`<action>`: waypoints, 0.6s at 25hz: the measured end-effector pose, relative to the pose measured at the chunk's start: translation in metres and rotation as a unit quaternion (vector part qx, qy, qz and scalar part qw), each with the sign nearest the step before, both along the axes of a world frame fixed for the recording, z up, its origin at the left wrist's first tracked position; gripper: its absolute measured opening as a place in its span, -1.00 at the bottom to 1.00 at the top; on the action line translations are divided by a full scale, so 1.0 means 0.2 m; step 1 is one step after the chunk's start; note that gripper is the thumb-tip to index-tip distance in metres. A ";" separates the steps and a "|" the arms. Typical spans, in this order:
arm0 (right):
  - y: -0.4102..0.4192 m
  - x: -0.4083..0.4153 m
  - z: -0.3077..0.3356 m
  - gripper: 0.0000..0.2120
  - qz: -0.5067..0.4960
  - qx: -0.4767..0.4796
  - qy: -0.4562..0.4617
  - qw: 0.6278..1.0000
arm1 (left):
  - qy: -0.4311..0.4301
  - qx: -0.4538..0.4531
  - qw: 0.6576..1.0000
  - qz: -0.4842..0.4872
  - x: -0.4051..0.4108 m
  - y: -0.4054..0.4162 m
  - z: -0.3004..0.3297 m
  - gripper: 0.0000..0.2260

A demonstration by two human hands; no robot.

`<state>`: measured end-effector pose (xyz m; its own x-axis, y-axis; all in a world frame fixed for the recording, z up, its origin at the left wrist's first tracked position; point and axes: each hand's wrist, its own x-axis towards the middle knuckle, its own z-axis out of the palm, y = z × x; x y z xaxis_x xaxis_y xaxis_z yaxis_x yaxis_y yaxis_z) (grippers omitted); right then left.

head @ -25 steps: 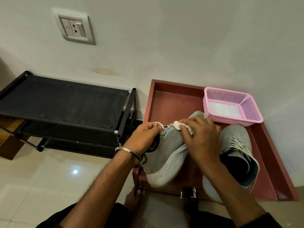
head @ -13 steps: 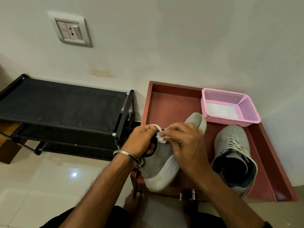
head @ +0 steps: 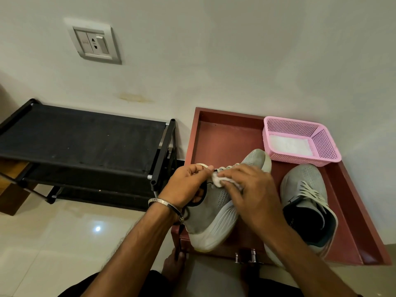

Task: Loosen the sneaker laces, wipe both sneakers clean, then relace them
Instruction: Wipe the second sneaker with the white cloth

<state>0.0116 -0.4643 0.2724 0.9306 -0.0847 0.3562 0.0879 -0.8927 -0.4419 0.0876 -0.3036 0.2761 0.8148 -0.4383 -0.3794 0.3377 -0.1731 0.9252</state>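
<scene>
Our right hand (head: 252,196) has slid back from the laces toward the collar, its grip pinching the white wipe (head: 218,180) against the tilted sneaker (head: 216,211) on the red tray (head: 227,133); our left hand (head: 188,185) holds the collar. Wiping continues.

A grey knit sneaker (head: 216,209) with a white sole lay tilted on its side, a white wipe (head: 219,180) against its upper. Its laced twin (head: 308,202) sat upright just beside it.
</scene>
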 end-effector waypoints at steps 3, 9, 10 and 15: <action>-0.16 0.03 0.02 -0.84 -0.137 -0.036 -0.007 0.990 | -0.054 0.031 0.998 0.007 0.00 -0.01 0.00 -0.81; 0.07 -0.14 0.01 -0.84 0.081 0.043 0.048 0.995 | -0.095 0.046 0.994 0.027 0.02 0.00 -0.05 -0.78; 0.02 -0.12 0.01 -0.83 0.066 0.011 0.032 0.997 | -0.113 0.069 0.991 0.026 0.02 0.00 -0.05 -0.81; -0.02 -0.10 0.00 -0.85 -0.035 0.063 0.016 0.997 | -0.155 0.122 0.980 0.033 0.02 -0.01 -0.07 -0.88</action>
<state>-0.0089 -0.4693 0.2726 0.9317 -0.1914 0.3087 0.0121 -0.8331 -0.5530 0.0915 -0.3052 0.2621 0.9306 -0.3084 -0.1973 0.0656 -0.3896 0.9186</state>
